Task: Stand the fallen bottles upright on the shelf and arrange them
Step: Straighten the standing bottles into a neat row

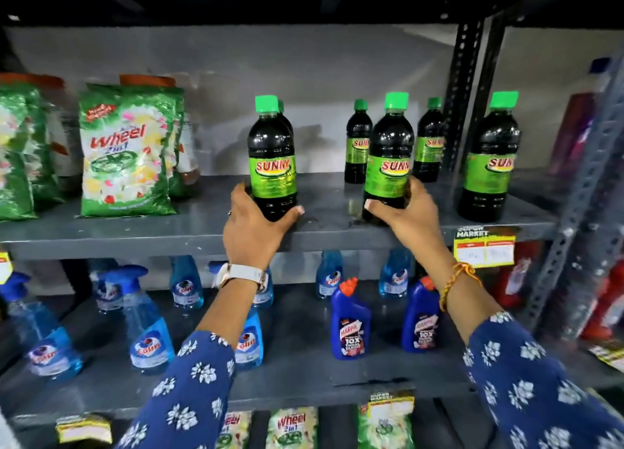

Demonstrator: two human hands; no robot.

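Several dark Sunny bottles with green caps and green labels stand upright on the grey metal shelf [169,232]. My left hand [251,227] grips the base of the left front bottle [271,154]; another bottle stands right behind it, mostly hidden. My right hand [403,212] grips the base of the middle front bottle [388,158]. Behind it two smaller-looking bottles [357,144] [429,141] stand at the back. A further bottle [489,158] stands alone at the right front. No bottle lies on its side in view.
Green Wheel detergent packs [126,151] stand at the shelf's left. A black slotted upright [464,94] rises behind the right bottles. A price tag [484,246] hangs on the shelf edge. Blue spray bottles [145,323] and blue Harpic bottles [351,323] fill the shelf below.
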